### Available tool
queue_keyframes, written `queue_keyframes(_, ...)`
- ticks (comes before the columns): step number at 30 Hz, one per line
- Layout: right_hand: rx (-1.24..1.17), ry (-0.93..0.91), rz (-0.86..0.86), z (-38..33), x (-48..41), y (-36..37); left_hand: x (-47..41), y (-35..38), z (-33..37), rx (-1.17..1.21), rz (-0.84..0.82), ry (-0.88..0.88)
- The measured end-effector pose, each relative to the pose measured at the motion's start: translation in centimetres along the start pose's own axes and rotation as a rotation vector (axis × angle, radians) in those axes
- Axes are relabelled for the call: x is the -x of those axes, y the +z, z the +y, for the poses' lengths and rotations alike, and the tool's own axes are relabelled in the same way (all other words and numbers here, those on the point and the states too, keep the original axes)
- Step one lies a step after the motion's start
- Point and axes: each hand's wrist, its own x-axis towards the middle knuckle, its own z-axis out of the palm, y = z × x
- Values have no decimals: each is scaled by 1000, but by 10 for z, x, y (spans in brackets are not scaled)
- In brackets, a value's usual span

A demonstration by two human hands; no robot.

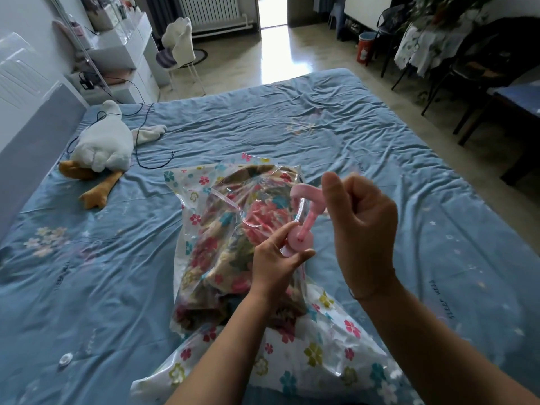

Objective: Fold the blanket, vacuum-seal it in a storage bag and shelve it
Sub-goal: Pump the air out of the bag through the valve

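Soft daylight spills through the open doorway (273, 10) and glares white off the glossy beige floor (274, 57) just before it. Corners right of it sit dim, and the frame's edges bow.

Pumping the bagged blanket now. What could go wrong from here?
1. The left hand holds the pink pump tilted on the soft storage bag; when the right hand works the handle, it may slip and leak.
2. A small white round piece, maybe the valve cap, lies far off on the sheet, easily forgotten.
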Motion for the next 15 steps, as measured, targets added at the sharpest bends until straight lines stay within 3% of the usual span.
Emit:
queue_keyframes(3, 250, -27, 1, 20, 11, 1, 2, 2, 0, -15, -9, -3)
queue_keyframes(7, 503, 291, -136, 69, 31, -6, 4, 1, 4, -8, -19, -6)
queue_keyframes(9, 423, 261, -125, 60, 26, -6, 3, 0, 7, -5, -16, -2)
queue_keyframes(13, 97, -7, 47, 0, 0, 0, 0, 0, 2, -18, -10, 10)
queue_keyframes(15, 138, -71, 81, 2, 2, 2, 0, 1, 1, -19, -10, 2)
